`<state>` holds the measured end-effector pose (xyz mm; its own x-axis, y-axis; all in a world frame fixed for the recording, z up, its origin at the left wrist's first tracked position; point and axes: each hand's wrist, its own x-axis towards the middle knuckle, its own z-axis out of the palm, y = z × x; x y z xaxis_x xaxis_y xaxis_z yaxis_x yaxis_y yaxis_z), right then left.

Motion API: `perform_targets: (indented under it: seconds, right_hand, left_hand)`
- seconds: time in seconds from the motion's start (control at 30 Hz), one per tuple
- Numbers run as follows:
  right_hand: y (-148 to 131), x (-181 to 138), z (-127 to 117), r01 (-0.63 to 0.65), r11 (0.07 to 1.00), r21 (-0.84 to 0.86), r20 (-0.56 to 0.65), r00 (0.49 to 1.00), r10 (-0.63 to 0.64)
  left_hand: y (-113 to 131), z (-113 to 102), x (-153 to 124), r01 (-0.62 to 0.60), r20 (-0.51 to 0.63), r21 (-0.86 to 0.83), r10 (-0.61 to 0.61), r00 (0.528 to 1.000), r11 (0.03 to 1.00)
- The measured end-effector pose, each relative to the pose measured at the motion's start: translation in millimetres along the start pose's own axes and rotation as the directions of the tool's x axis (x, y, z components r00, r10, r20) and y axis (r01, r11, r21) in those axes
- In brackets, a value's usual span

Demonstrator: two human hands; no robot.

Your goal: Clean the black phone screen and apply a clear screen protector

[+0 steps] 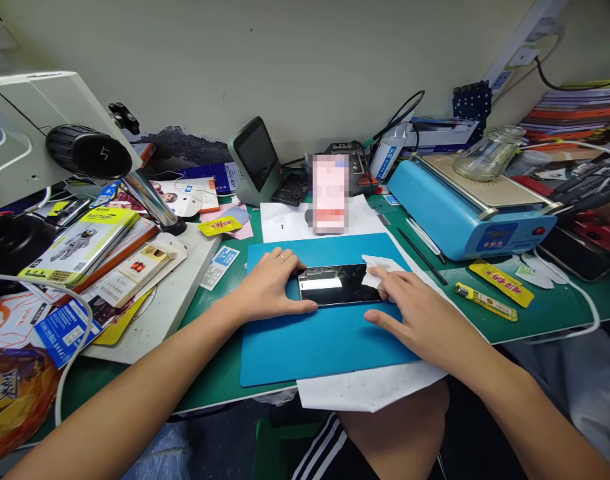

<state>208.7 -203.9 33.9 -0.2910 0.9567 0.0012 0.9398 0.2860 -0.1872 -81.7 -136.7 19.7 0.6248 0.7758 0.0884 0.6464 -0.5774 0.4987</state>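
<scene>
A black glossy smartphone [335, 285] lies sideways on the blue mat [309, 347], its dark glass reflecting light. My left hand [272, 287] grips the phone's left end, thumb along the near edge and fingers at the far edge. At the right end, my right hand [409, 310] presses a crumpled white wipe [377, 261] against the glass with its fingertips. The right thumb stands apart, over the mat. Part of the wipe and the phone's right end are hidden under the fingers.
Behind the mat stand a blurred propped screen [329, 193] and a smart display [255, 160]. To the right sit a blue heating plate [475, 207] with a glass jar [489, 153], a black pen [422, 257] and a yellow cutter [486, 302]. Boxes [85, 240] and a microscope stand [149, 200] crowd the left.
</scene>
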Motion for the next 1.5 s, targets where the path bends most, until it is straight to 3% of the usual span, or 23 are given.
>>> perform_targets:
  seconds: [0.43,0.93,1.5]
  right_hand:
    - [-0.9,-18.8,6.4,0.180,0.983,0.035,0.031,0.983,-0.182]
    - [14.8,-13.4,-1.7,0.407,0.913,0.039,0.062,0.911,-0.408]
    - [23.6,-8.5,-5.8,0.414,0.894,0.174,0.095,0.896,-0.434]
  left_hand:
    - [-0.3,1.0,0.1,-0.007,-0.005,0.005,0.007,1.000,1.000]
    - [0.7,0.2,0.8,0.001,0.001,0.013,-0.001,1.000,1.000]
    - [-1.5,1.2,-0.2,-0.002,-0.001,0.011,0.002,1.000,1.000]
